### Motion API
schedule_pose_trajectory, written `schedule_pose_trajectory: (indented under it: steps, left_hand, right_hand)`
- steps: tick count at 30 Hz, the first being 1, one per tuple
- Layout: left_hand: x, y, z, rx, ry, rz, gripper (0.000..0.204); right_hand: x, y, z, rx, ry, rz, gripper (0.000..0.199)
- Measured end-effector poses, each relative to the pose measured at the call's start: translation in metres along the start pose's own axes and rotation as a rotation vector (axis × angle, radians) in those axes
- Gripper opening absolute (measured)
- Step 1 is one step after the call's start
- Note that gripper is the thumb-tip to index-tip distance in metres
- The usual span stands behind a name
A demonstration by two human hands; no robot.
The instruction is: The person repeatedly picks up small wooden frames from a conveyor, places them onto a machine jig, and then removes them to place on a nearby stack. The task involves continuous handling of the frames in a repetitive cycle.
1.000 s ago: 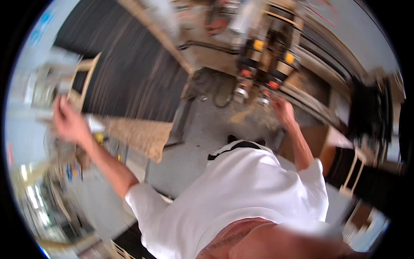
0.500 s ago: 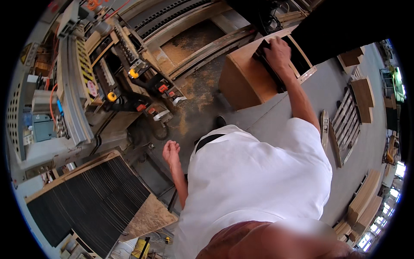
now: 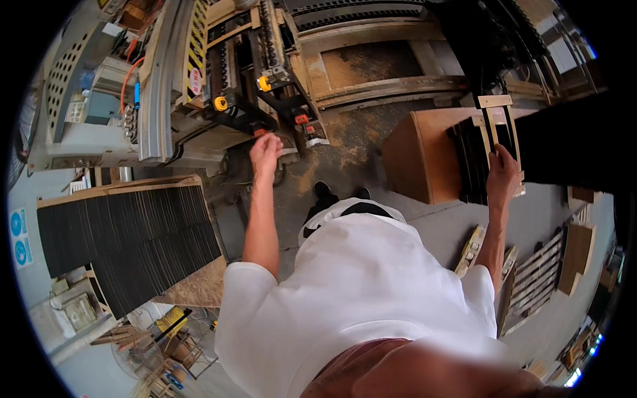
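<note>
At the right, my right hand (image 3: pixel 502 174) is closed, its fingers at the near part of a narrow pale wooden frame (image 3: pixel 495 101) with dark gaps between its long strips. Beside it several dark narrow boards (image 3: pixel 468 159) stand stacked against a brown wooden box (image 3: pixel 424 156). My left hand (image 3: pixel 265 154) is raised in front of the machine (image 3: pixel 229 66), fingers curled in, with nothing visible in them. Its fingertips come close to a red clamp part (image 3: pixel 263 132); whether they touch it, I cannot tell.
On the left lies a large batch of dark strips (image 3: pixel 126 239) on a wooden board. Yellow knobs (image 3: pixel 220 103) stick out of the machine. A sawdust-covered bed (image 3: pixel 361 66) lies ahead. Slatted pallets (image 3: pixel 534 278) and stacked boards (image 3: pixel 576 259) stand at the right.
My left hand has gone forward and up to the machine's front. My right hand has moved from the dark boards on the box to the pale frame. The view has turned left.
</note>
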State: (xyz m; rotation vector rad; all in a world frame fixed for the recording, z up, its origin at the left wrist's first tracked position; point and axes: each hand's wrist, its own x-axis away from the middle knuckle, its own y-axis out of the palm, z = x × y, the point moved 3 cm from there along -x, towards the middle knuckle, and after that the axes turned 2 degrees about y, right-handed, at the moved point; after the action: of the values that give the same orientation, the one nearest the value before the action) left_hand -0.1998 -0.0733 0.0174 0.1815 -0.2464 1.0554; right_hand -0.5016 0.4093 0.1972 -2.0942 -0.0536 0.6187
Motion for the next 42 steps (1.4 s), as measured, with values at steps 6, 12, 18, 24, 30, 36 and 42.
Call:
schedule_pose_trajectory:
  steps: [6, 12, 18, 24, 30, 36, 42]
  left_hand:
    - [-0.118, -0.005, 0.082, 0.169, 0.071, 0.077, 0.031]
    - [-0.259, 0.010, 0.127, 0.454, -0.025, -0.030, 0.057]
    - [-0.364, 0.026, 0.147, 0.793, -0.106, -0.002, 0.077]
    - [-0.372, 0.020, 0.145, 0.936, -0.077, -0.117, 0.066]
    - [-0.253, 0.010, 0.119, 0.880, -0.136, -0.175, 0.016]
    - [-0.102, -0.023, 0.065, 0.881, -0.202, -0.155, 0.034]
    - [-0.009, -0.044, 0.049, 0.814, -0.185, -0.052, 0.032]
  right_hand:
    - [-0.027, 0.019, -0.083, -0.142, -0.240, -0.004, 0.021]
    - [-0.046, 0.061, -0.159, -0.247, -0.288, -0.104, 0.022]
    - [-0.073, 0.119, -0.237, -0.220, -0.414, -0.160, 0.022]
    - [-0.093, 0.172, -0.307, -0.211, -0.570, -0.211, 0.021]
    - [-0.113, 0.248, -0.378, -0.288, -0.806, -0.283, 0.021]
    - [-0.122, 0.365, -0.468, -0.376, -1.074, -0.410, 0.024]
    - [-0.119, 0.452, -0.527, -0.369, -1.238, -0.483, 0.026]
